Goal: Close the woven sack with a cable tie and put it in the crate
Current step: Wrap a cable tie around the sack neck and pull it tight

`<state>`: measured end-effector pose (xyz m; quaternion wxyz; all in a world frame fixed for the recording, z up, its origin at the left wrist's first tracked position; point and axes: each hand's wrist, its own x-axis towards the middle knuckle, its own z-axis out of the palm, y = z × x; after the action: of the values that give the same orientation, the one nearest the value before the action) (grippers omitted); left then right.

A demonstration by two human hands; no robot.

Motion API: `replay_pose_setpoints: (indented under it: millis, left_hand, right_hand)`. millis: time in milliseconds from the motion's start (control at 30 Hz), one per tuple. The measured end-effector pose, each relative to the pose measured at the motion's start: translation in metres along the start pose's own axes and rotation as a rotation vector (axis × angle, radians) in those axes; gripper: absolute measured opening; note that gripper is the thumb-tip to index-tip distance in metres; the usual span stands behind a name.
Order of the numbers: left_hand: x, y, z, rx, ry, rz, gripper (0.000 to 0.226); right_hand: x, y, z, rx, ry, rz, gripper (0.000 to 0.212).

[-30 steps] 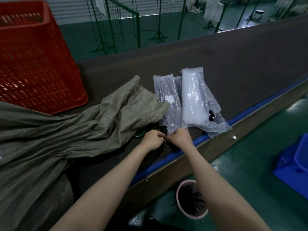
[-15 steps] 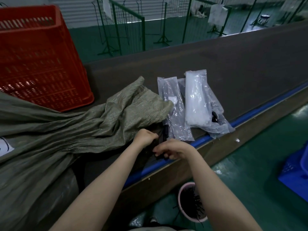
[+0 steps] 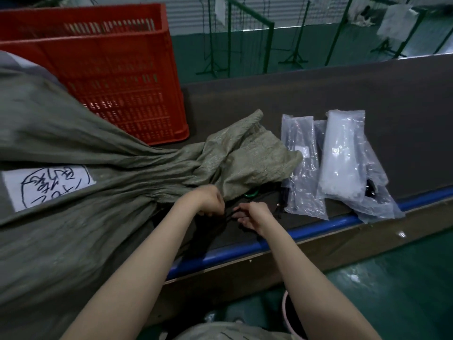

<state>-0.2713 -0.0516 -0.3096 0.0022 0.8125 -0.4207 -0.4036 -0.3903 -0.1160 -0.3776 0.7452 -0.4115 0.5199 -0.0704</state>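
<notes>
Hands sit further left than 0.5 s ago and now meet just under the sack's gathered neck; the view has swung left too, so more of the sack body and a white label have come into frame.

Left hand [image 3: 207, 201] is curled shut against the neck's near edge, apparently pinching fabric or tie; can't tell which. Right hand [image 3: 252, 214] is half closed, fingertips pinching a thin black cable tie [image 3: 230, 215] that runs between the two hands. Whether the tie is looped round the neck is not visible.

Woven sack [image 3: 85, 192], grey-green, lies on the desk [image 3: 367, 94], long axis left-right: bulk at left, neck cinched mid-frame, loose mouth [image 3: 255, 158] fanned out to the right and pointing at the bags. Sack is not in the crate.

Red crate [image 3: 117, 77] stands at the far left, just behind the sack.

Label [image 3: 46, 186] carries handwritten black characters inside a drawn ring; not readable.

Clear plastic bags [image 3: 343, 163] lie right of the mouth, the leftmost touching it. Small green item [image 3: 250, 194] pokes out under the mouth.
</notes>
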Motion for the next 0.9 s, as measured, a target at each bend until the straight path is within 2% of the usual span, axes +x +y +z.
replay_pose_setpoints:
  millis: [67, 133, 233, 267, 333, 467, 567, 667, 700, 833, 900]
  left_hand:
    - [-0.009, -0.003, -0.009, 0.049, 0.265, -0.04, 0.024]
    - [-0.016, -0.004, -0.016, 0.253, 0.467, -0.115, 0.05]
    - [-0.015, -0.008, -0.019, 0.618, 0.35, -0.277, 0.113]
    - [-0.01, -0.011, -0.018, 0.691, 0.32, -0.316, 0.123]
    - [0.004, -0.019, -0.015, 0.777, 0.34, -0.34, 0.119]
    - [0.025, -0.033, -0.019, 0.933, 0.492, -0.277, 0.088]
    - [0.031, -0.045, -0.035, 0.907, 0.512, -0.317, 0.089]
    - [0.037, -0.06, -0.044, 0.737, 0.452, -0.393, 0.103]
    - [0.039, -0.065, -0.045, 0.696, 0.454, -0.402, 0.1]
    - [0.036, -0.079, -0.061, 0.45, 0.594, -0.279, 0.052]
    - [0.031, -0.081, -0.072, 0.238, 0.616, -0.241, 0.045]
  right_hand:
    - [-0.005, 0.0, 0.011, -0.156, -0.056, 0.018, 0.033]
    - [-0.008, 0.002, 0.023, -0.269, -0.096, 0.033, 0.028]
    - [-0.011, 0.007, 0.038, -0.358, -0.153, 0.079, 0.015]
    - [-0.012, 0.009, 0.042, -0.387, -0.181, 0.094, 0.016]
    - [-0.012, 0.013, 0.049, -0.457, -0.246, 0.123, 0.02]
    - [-0.013, 0.017, 0.062, -0.623, -0.329, 0.153, 0.029]
    - [-0.015, 0.018, 0.07, -0.688, -0.399, 0.186, 0.032]
    - [-0.014, 0.017, 0.076, -0.72, -0.413, 0.176, 0.031]
    - [-0.013, 0.017, 0.078, -0.719, -0.419, 0.172, 0.03]
    - [-0.013, 0.012, 0.085, -0.687, -0.446, 0.172, 0.029]
    - [-0.014, 0.01, 0.09, -0.695, -0.454, 0.163, 0.028]
